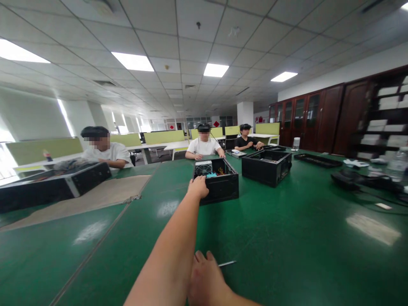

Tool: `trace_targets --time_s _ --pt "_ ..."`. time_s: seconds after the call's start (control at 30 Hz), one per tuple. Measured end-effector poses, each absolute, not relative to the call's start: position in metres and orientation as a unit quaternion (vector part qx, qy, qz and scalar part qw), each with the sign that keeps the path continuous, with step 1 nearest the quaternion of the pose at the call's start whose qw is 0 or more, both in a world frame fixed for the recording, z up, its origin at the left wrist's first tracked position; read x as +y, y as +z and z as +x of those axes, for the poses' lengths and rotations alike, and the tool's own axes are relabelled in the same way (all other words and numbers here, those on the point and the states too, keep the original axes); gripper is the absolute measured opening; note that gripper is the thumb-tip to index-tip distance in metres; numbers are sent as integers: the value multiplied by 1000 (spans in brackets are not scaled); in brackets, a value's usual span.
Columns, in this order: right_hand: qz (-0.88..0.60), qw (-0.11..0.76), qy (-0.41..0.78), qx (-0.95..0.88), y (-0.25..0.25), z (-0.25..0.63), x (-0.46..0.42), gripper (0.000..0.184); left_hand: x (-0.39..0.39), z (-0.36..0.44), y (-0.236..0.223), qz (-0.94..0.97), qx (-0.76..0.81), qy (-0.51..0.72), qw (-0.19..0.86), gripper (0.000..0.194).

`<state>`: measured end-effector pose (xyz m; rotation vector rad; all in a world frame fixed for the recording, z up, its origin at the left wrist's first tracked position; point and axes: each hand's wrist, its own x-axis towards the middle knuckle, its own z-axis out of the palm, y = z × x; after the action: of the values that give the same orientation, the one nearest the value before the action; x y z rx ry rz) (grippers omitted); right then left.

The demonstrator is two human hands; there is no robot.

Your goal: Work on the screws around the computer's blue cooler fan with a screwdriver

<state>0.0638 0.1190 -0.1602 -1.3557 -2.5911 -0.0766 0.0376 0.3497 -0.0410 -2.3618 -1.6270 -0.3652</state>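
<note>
My left hand (199, 187) reaches far forward, its fingers hooked over the near left rim of an open black computer case (223, 189). Inside the case show a power supply with a fan (203, 169), a light-blue piece (211, 174) and coloured wires (220, 171). Close to me, partly behind my left forearm, my right hand (207, 278) rests low over the green table with its fingers curled. From its right side juts a thin, pale shaft, apparently a screwdriver (227, 263); the handle is hidden.
The green table (287, 238) bears a second open case (266, 168), a black panel (318, 160) and dark cabled gear (366, 180) to the right. At left another case (83, 178) lies on cardboard (127, 189). Three people sit around, one beyond my case with hands near it.
</note>
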Motion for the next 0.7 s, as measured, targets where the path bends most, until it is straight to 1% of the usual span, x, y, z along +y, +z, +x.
trace_targets --time_s 0.13,0.2,0.33,0.43,0.53,0.57,0.63,0.7 --pt "-450 158 -49 -877 -159 65 124 24 357 37 -41 -811 -557 -115 138 57" --pt "-440 186 -62 -876 -155 70 123 19 350 36 -40 -812 -553 -121 145 59" --pt "-387 262 -106 -878 -146 79 115 24 321 29 -38 -814 -544 -134 155 47" --pt "-322 322 -144 -879 -139 79 105 20 288 18 -37 -816 -537 -141 160 42" --pt "-236 429 -151 -859 -120 82 86 18 244 1 -33 -823 -527 -142 160 39" --pt "-207 477 -144 -842 -110 86 78 20 228 -5 -31 -824 -524 -142 160 38" --pt "-168 566 -112 -800 -82 100 61 31 191 -19 -25 -826 -522 -143 154 39" --pt "-194 623 -55 -755 -48 123 47 43 152 -32 -18 -828 -523 -144 141 40"
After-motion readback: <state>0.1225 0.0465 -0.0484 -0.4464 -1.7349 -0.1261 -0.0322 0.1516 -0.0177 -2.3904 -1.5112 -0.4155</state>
